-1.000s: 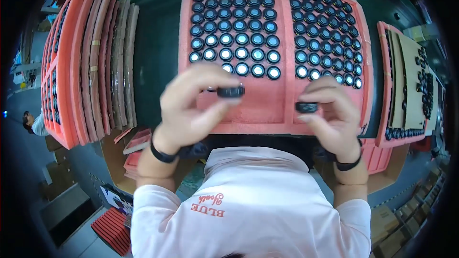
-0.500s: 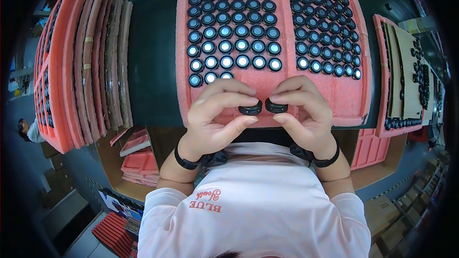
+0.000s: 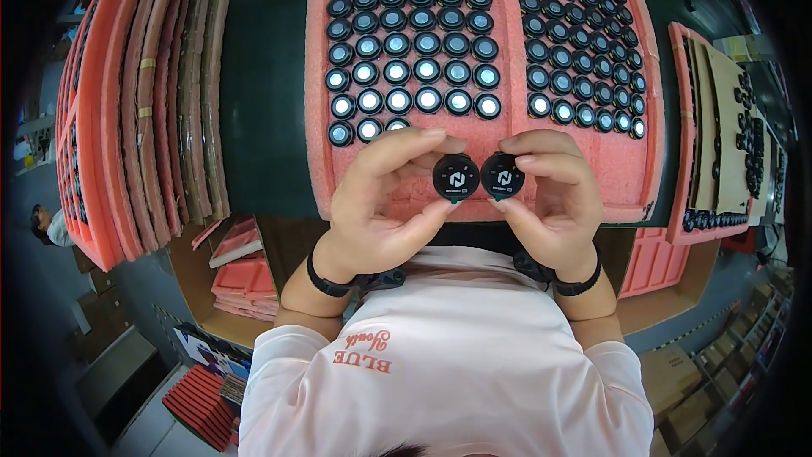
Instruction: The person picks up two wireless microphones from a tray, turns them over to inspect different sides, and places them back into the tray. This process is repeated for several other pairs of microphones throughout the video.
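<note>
Between the thumb and fingers of my left hand is a round black device, its flat printed face turned up. My right hand pinches a matching round black device beside it, nearly touching the first. Both are held over the near edge of a pink foam tray. Rows of similar black discs with pale round centres fill most of the tray's left compartment, and more discs stand in the right one. My left fingers hide part of the nearest row.
Foam trays and boards stand in an upright stack at the left. At the right, another pink tray holds brown cardboard sheets and more black discs. The table is dark green. Below it are cardboard boxes with pink foam pieces.
Both devices have tilted from edge-on, with a side slot showing, to face-up with their printed faces visible. My hands have shifted slightly. The tray sits a little differently in view.
</note>
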`<state>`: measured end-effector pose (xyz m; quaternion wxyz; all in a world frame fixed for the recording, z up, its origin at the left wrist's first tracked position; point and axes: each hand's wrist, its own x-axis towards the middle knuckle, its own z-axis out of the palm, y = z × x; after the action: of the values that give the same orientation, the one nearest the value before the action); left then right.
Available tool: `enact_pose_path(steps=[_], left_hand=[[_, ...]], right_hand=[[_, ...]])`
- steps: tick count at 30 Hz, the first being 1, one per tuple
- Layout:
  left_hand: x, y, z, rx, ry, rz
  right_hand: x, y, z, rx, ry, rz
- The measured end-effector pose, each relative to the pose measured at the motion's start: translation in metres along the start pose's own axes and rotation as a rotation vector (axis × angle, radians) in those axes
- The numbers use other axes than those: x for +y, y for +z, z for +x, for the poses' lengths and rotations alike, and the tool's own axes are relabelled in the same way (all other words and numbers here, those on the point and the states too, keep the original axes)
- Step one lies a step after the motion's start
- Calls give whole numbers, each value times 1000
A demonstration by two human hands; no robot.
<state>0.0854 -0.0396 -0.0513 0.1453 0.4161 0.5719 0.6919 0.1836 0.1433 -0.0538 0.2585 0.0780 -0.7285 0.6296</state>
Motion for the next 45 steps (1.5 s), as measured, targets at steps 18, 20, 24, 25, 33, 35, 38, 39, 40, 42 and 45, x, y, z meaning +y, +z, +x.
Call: enact_pose_path(steps=[18,20,24,25,33,35,38,39,40,42,45], left_hand=[[-2,-8,7,-115,81,256],[-3,-6,5,-75,38,227],[0,8,4,96,-86,42],[1,10,4,172,-136,-43],[-1,-6,8,-60,7,300],[-3,-9,6,-65,8,302],[-6,-9,4,-76,11,304],[-6,-7,4,-41,-38,227],[-6,-4,4,-6,-87,150],[-7,-2,5,28,-136,72],[-8,-1,7,34,-123,83]], right_hand=[[2,-7,2,-58,25,-35],[3,-6,1,-65,22,-22],[7,1,-3,50,112,116],[6,1,-2,46,131,110],[10,-3,1,-66,155,155],[8,0,2,-38,226,286],[7,3,0,-10,243,291],[7,3,0,3,252,294],[7,2,0,2,252,293],[5,-1,1,-56,248,87],[1,0,6,-70,213,-45]])
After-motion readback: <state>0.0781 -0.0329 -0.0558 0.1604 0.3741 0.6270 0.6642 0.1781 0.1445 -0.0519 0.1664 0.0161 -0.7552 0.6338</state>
